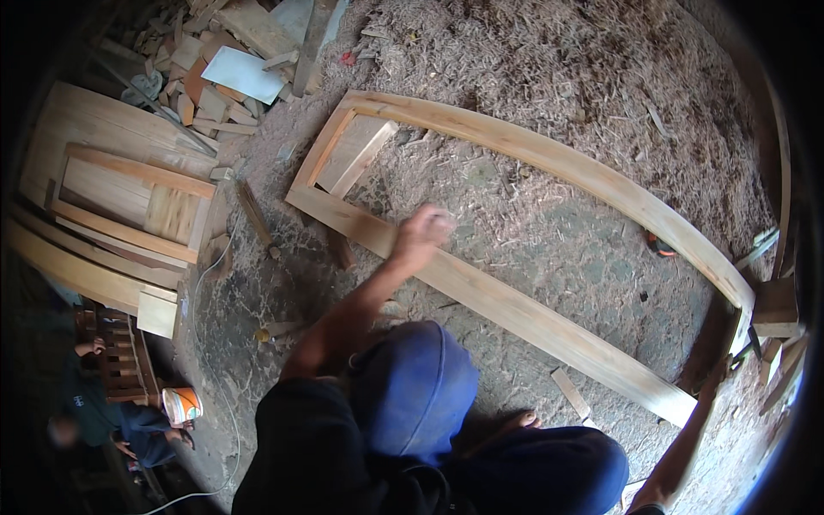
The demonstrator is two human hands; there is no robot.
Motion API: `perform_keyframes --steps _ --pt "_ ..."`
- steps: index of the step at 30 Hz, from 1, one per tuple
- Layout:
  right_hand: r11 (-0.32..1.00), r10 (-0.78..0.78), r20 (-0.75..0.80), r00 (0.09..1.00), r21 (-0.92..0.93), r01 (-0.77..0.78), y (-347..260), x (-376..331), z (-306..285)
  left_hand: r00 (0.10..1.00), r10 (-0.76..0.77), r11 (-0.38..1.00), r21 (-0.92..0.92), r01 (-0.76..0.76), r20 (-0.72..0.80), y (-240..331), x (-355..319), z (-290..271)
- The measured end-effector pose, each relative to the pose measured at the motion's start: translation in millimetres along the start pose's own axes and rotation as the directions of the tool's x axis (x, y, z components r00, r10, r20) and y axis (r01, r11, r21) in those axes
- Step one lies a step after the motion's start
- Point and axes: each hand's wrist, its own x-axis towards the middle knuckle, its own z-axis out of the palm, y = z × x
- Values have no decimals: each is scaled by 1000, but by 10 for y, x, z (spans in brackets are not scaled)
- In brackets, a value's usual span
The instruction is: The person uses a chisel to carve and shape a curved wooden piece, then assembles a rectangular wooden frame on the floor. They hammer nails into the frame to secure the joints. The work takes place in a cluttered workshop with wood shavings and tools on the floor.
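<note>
A large wooden frame (515, 296) lies on the ground before me. It has one straight rail, one long curved rail and short end pieces. My left hand (421, 233) is over the straight rail, near its left end. Its fingers look curled but are smeared by motion. Far to the right, my right hand (728, 369) is at the frame's right end, closed beside a dark, narrow object (755, 345). What exactly it grips is too small to make out. A wooden block (365, 154) lies inside the frame's left corner. My knees in blue show below.
Wood shavings (566, 69) cover the ground beyond the frame. Offcuts (206, 94) are heaped at the upper left, above more wooden panels (129, 189). A tape-measure-like object (659, 245) touches the curved rail. An orange-and-white bucket (182, 406) and another person (112, 412) are at the lower left.
</note>
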Motion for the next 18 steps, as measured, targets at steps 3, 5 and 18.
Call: perform_keyframes --steps 3,5,18 --pt "580 744 247 620 220 -784 -1269 -65 -169 946 -155 978 -181 106 -284 -651 -96 -988" --pt "790 515 210 831 260 -555 -2221 -109 -137 817 -281 946 -291 146 -503 -1107 -58 -1652" --pt "915 -178 808 562 346 -208 -5240 -704 414 277 -806 543 -840 -11 -524 -2802 188 -2747"
